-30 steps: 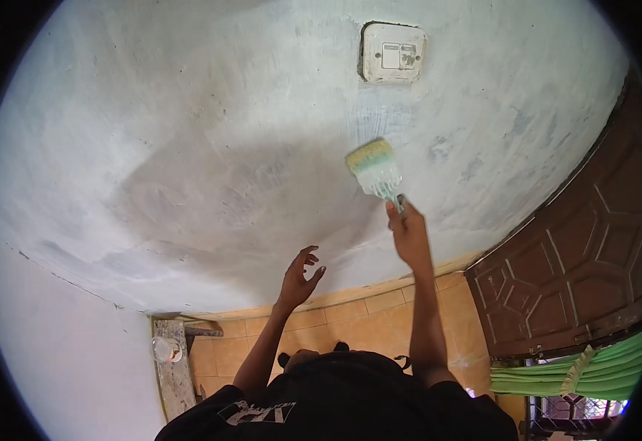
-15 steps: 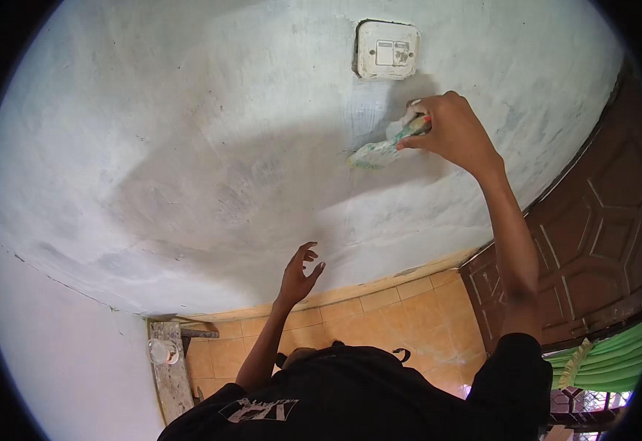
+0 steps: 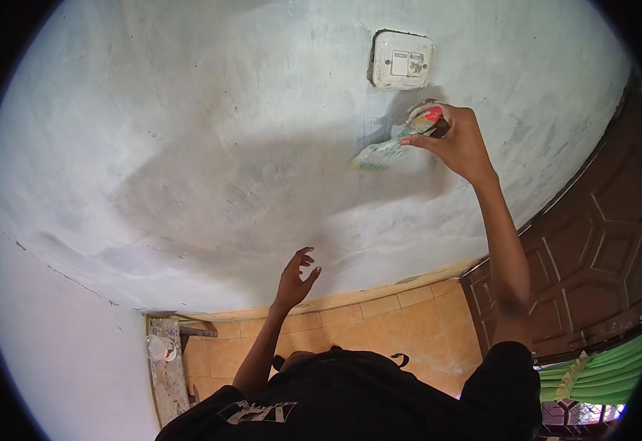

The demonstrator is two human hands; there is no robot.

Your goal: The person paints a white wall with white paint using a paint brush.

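Note:
My right hand (image 3: 459,143) grips a paintbrush (image 3: 381,153) smeared with white and green paint, the red end of its handle showing between the fingers. The brush's wide end points down and left and appears to touch the wall (image 3: 255,88), just below a white switch plate (image 3: 402,60). Damp-looking streaks mark the wall between the plate and the brush. Lower down, my left hand (image 3: 294,281) hangs near the wall with its fingers apart and slightly curled, holding nothing.
At the lower left, a clear plastic tub (image 3: 161,348) rests on a worn wooden bench (image 3: 168,384). Orange tiles (image 3: 380,331) cover the floor. A brown panelled door (image 3: 586,242) stands on the right, with a green curtain (image 3: 608,371) below it.
My right hand has turned slightly, showing more of the red handle end; the brush stays near the same spot. The whole view has shifted a little. My left hand is almost unchanged.

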